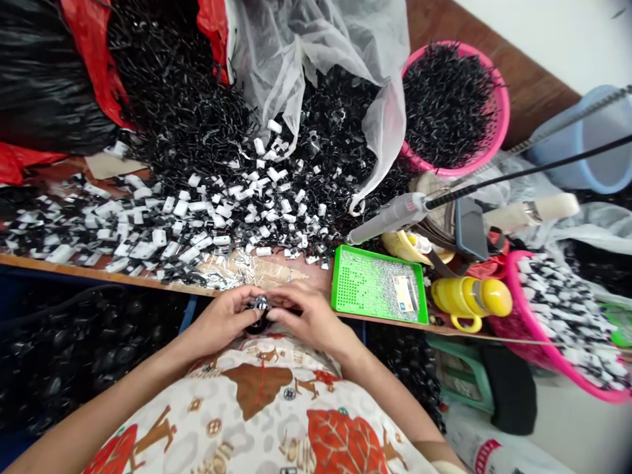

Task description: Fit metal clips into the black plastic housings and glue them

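Note:
My left hand [224, 319] and my right hand [309, 319] meet at the table's front edge, above my lap. Together they pinch a small black and silver part [259, 304] between the fingertips; both hands are closed on it. Just beyond my fingers lies a scatter of thin silver pins [232, 270] on the wooden table [59, 263]. Farther back, a big heap of small black and white plastic parts [207, 210] covers the table.
A green tray [345, 289] holding small screws sits right of my hands, a suspended electric screwdriver [390, 217] above it. A yellow bottle [469, 296], two pink baskets of parts [498, 99] [543, 349], a clear plastic bag [316, 59] and red and black bags [83, 39] surround the heap.

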The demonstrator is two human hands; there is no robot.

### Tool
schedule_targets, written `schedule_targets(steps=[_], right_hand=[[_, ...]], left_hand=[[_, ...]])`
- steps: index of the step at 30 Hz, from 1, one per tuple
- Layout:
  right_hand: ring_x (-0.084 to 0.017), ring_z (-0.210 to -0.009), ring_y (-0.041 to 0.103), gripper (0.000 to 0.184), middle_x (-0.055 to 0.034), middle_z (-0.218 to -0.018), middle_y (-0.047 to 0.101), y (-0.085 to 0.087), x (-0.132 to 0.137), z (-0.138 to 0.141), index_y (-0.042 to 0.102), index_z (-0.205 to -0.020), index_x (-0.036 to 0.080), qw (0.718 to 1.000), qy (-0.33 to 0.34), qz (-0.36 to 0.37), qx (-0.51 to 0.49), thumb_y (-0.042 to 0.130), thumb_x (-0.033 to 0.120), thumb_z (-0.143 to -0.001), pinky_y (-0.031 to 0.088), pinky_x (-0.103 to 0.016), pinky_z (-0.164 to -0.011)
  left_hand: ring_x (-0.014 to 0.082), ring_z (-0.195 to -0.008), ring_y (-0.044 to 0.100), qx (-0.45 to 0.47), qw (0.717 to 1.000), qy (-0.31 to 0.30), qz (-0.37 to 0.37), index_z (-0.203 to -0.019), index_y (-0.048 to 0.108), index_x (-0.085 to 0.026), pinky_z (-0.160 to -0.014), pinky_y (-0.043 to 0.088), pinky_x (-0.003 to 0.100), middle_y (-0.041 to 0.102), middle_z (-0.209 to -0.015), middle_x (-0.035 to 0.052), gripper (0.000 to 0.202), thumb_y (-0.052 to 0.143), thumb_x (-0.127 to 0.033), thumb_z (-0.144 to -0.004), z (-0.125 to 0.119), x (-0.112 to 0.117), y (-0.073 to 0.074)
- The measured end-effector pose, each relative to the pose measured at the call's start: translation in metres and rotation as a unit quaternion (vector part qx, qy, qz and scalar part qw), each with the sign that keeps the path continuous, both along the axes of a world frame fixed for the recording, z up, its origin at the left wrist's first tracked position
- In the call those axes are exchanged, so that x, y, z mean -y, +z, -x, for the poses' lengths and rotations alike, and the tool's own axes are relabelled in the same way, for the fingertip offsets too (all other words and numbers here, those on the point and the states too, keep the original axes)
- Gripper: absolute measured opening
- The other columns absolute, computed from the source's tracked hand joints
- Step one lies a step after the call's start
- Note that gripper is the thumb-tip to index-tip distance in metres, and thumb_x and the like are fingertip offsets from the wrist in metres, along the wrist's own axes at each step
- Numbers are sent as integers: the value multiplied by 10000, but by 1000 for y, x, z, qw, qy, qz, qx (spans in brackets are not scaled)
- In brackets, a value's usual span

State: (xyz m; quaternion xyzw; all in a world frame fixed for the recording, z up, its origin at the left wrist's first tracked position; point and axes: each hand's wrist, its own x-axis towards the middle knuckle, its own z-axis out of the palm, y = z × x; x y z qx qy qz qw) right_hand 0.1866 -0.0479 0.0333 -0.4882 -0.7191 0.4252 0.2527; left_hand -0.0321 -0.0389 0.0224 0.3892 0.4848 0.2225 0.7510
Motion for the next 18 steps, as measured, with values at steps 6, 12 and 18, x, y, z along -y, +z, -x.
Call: schedule_targets(steps=[6, 12, 18], right_hand=[[-211, -950, 646, 394, -106, -1130, 637, -25, -23, -10, 679, -1280, 214, 978, -113, -30, 174, 733, 288, -897, 548, -382, -912], [-209, -905, 653, 222, -95, -1036, 654, -28, -18, 3, 719, -1114, 187, 973, -120, -91, 172, 707, 293, -919, 558, -374, -853], [-195, -916, 655, 281, -83, -1027, 673, 1, 8, 25, 677, -1148, 200, 977, 29, -192, 90, 691, 386, -939, 565, -334, -801]], left_hand=[[208, -742, 743, 29, 992, 123, 18, -1106, 586, -184, -589, 616, 298, 740, -981, 60, 495, 824, -411, -736, 19, 3, 1], [190, -553, 719, 11, 992, 124, -9, -1089, 548, -202, -419, 544, 257, 693, -956, 19, 541, 832, -423, -685, 9, 4, -4], [157, -670, 701, 35, 992, 116, -44, -1072, 604, -190, -565, 628, 296, 685, -953, 12, 450, 795, -345, -696, 4, 14, -4]])
